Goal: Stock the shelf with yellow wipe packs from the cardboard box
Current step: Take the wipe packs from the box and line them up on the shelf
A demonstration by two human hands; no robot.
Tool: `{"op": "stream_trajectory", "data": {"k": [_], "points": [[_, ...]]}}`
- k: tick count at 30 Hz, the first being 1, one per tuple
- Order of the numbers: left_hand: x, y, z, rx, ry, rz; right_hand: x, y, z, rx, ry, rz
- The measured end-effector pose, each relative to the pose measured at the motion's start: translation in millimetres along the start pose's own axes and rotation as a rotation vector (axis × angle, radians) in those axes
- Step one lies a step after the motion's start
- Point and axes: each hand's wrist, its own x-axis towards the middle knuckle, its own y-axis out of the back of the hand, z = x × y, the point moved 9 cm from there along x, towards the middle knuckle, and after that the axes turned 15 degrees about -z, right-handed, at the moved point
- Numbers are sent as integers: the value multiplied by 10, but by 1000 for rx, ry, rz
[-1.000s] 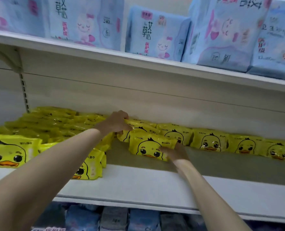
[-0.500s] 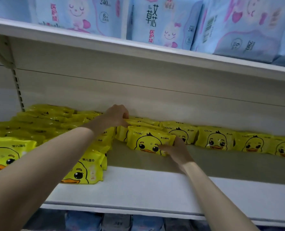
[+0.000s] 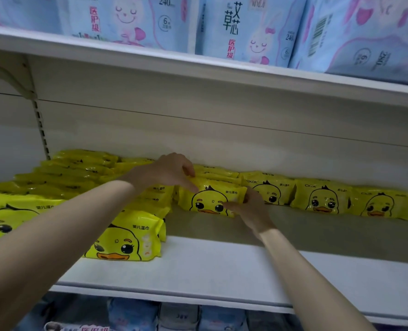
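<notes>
Head view: a yellow plastic wipe pack (image 3: 210, 199) with a printed duck face stands near the back of the white flat shelf (image 3: 222, 271). The left hand (image 3: 172, 173) pinches its top left edge and the right hand (image 3: 250, 209) grips its right end. A row of matching yellow packs (image 3: 322, 199) runs just to its right, stacked yellow packs (image 3: 74, 173) lie to its left, and pale blue soft packs (image 3: 246, 27) stand on the board above.

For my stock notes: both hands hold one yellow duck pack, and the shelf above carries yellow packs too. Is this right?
No. In the head view the left hand and right hand hold one yellow duck pack, but the shelf above carries pale blue packs.
</notes>
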Motion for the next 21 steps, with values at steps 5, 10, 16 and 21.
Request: {"op": "stream_trajectory", "data": {"k": [5, 10, 16, 21], "points": [[90, -42, 10, 266, 16, 7, 22, -37, 16, -47, -6, 28], [150, -60, -37, 339, 41, 36, 14, -48, 79, -109, -28, -4], [107, -17, 22, 362, 54, 92, 38, -40, 31, -139, -23, 53], [32, -5, 50, 372, 61, 136, -15, -20, 32, -88, -26, 90]]}}
